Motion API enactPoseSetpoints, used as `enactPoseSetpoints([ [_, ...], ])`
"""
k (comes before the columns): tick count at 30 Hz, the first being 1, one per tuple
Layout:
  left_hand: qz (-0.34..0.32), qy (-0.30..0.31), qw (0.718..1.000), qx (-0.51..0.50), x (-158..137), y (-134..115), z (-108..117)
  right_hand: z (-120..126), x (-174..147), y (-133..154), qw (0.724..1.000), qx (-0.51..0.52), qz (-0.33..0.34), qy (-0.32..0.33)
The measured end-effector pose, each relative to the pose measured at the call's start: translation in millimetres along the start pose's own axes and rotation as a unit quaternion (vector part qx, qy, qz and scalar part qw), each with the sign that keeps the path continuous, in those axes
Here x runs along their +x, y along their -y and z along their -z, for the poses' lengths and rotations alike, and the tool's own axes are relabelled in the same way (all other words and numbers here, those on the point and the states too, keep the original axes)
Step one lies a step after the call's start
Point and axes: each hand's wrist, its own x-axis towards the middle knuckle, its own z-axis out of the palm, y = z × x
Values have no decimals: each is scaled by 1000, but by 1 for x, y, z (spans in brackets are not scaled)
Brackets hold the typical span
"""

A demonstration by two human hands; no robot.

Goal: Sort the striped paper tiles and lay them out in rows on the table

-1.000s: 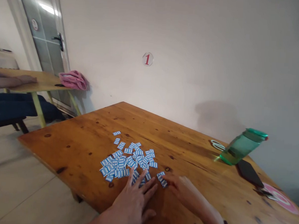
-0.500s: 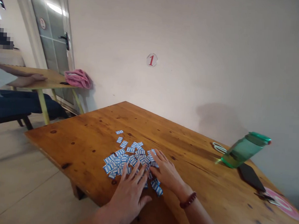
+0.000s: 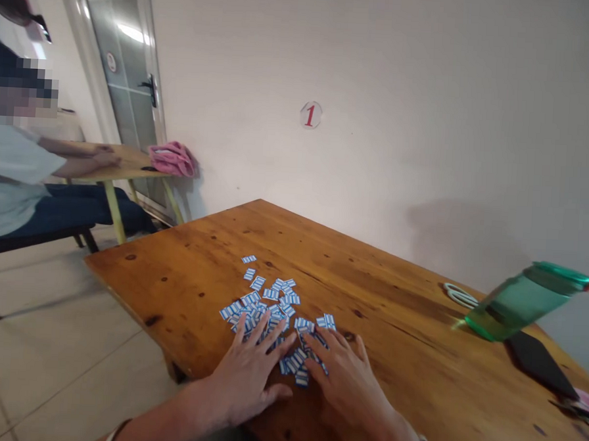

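Note:
Many small blue-and-white printed paper pieces [image 3: 258, 304] lie in a loose, overlapping pile on the wooden table [image 3: 173, 273]. My left hand [image 3: 250, 369] rests palm down on the near part of the pile, fingers spread. Beside it, my right hand [image 3: 348, 375] lies over the pile's right side, its fingers apart and touching some pieces. Between the two hands a cluster of pieces [image 3: 296, 360] shows. Pieces beneath my palms and fingers are hidden. Neither hand grasps anything.
A green water bottle [image 3: 527, 302] stands at the right, near a white cable [image 3: 461, 295], a dark flat phone-like object [image 3: 541, 365] and keys [image 3: 578, 412]. At the left a person [image 3: 15, 173] sits at another table [image 3: 134, 166] with a pink cloth [image 3: 173, 159].
My right hand has moved back toward me, dragging some pieces off the pile's right side. The left hand stays on the pile. The view has turned slightly left.

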Motion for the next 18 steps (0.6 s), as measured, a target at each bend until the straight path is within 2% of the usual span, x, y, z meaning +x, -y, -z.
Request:
enactPoseSetpoints([
  [3,43,-35,998,7,13,-1,5,1,7,-7,998,15,-51,-45],
  [7,55,-79,994,56,48,4,13,-9,19,-21,991,30,-102,-87],
  [9,52,-81,993,71,67,7,13,-14,20,-27,990,37,-100,-92],
  [12,67,-47,994,72,84,12,7,-21,18,-31,990,52,-93,-93],
  [16,-35,-5,997,67,85,18,-1,-28,16,-33,988,66,-78,-117],
  [18,-57,3,996,62,85,24,1,-30,17,-34,985,75,-72,-138],
])
